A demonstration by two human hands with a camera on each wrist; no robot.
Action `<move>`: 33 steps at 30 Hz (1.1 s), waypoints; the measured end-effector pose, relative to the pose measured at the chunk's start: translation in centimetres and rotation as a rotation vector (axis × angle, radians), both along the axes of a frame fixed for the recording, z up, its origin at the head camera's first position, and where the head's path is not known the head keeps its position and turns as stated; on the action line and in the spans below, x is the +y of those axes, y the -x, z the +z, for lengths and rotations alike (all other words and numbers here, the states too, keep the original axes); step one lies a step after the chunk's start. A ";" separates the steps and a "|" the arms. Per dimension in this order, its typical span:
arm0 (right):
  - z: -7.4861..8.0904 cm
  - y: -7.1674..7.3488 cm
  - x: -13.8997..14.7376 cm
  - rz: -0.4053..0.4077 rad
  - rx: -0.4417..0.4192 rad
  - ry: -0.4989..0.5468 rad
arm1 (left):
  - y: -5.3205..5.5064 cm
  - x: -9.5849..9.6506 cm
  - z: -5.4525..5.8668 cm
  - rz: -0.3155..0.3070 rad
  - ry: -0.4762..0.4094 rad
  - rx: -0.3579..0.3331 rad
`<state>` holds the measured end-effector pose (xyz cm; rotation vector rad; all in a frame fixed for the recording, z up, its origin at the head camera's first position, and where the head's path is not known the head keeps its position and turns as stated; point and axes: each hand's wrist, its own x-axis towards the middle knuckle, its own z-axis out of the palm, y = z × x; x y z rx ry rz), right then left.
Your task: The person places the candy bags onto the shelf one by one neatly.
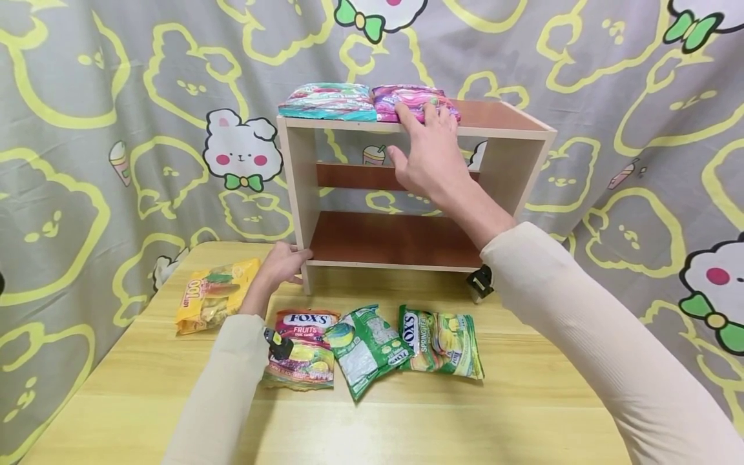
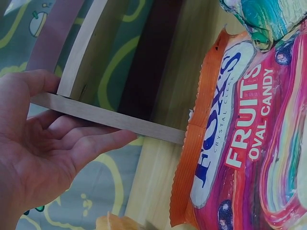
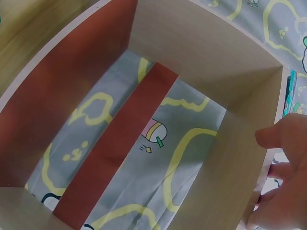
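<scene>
A small wooden shelf unit [image 1: 395, 240] stands on the table with a brown lower board. My left hand [image 1: 283, 263] grips its left side panel near that board, thumb inside and fingers along the outside in the left wrist view. On top lie a teal candy bag [image 1: 328, 103] and a pink-purple candy bag [image 1: 385, 100], side by side along the front edge. The right hand [image 1: 433, 152] rests on the pink-purple bag with fingers spread over it and thumb lower, in front of the shelf. In the right wrist view, this hand [image 3: 285, 177] appears beside the top board.
In front of the shelf lie a red Fox's fruits candy bag [image 1: 308, 332], a green candy bag [image 1: 369, 349] and a green-yellow Fox's bag [image 1: 444, 342]. A yellow bag [image 1: 217, 294] sits at the table's left. A patterned curtain [image 1: 581, 71] hangs behind.
</scene>
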<state>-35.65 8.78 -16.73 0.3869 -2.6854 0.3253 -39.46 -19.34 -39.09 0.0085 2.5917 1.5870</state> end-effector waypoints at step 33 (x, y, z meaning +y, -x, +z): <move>-0.3 0.3 0.7 0.029 0.060 0.002 | -0.1 0.0 -0.1 0.002 -0.004 0.014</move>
